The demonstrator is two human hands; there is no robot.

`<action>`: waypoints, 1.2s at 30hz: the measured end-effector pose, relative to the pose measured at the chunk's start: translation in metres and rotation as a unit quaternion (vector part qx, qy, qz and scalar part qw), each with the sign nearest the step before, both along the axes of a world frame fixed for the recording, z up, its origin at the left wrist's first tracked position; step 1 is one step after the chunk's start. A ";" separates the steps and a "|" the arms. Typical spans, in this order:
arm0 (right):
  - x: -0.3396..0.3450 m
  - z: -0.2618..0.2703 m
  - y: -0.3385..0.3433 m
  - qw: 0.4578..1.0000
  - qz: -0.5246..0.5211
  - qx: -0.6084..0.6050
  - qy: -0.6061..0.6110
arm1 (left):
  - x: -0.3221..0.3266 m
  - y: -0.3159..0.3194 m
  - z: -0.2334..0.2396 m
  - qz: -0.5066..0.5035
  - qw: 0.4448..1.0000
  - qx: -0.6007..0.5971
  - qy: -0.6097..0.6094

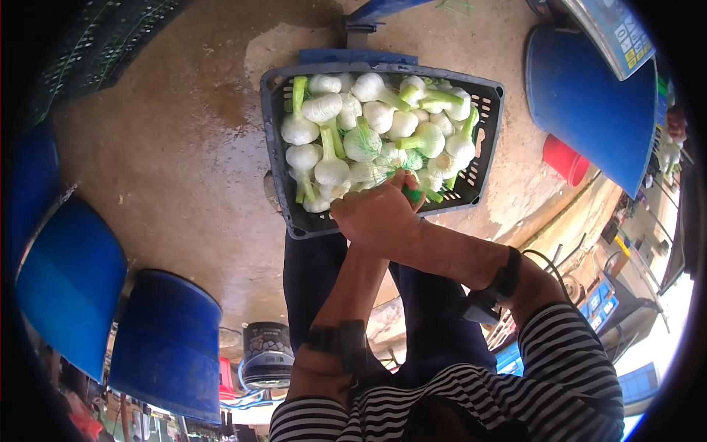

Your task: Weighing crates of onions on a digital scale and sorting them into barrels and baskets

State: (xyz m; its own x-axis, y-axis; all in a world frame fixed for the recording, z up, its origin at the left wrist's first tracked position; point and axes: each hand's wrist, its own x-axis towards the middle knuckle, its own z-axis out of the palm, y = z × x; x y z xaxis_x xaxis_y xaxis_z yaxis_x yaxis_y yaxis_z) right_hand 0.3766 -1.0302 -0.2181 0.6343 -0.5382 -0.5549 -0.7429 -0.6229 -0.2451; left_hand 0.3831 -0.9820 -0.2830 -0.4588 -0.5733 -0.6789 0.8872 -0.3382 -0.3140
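Observation:
Several white garlic bulbs [378, 117] with short green stems fill a dark plastic crate [267, 124] in front of me. Fine green mesh netting [362, 145] covers some of the bulbs and bunches up near the crate's front rim. My forearms cross over that rim. My right hand [381, 218] lies on top, its fingers curled in at the gathered net. Beneath it my left hand [413, 181] is mostly hidden; only fingers show, closed around the green bunch of mesh. The right hand covers most of the grip.
Blue plastic drums stand at the left [168, 342] and right [591, 105]. A red bucket [566, 160] is beside the right drum. A dark paint bucket [268, 353] sits at lower left. Behind the crate is a blue metal stand [359, 55]. The concrete floor [182, 177] has wet patches.

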 end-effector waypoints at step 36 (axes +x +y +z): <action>-0.099 -0.034 -0.089 0.963 -0.053 -0.008 -0.265 | 0.014 -0.043 -0.007 -0.305 0.608 -0.194 -0.707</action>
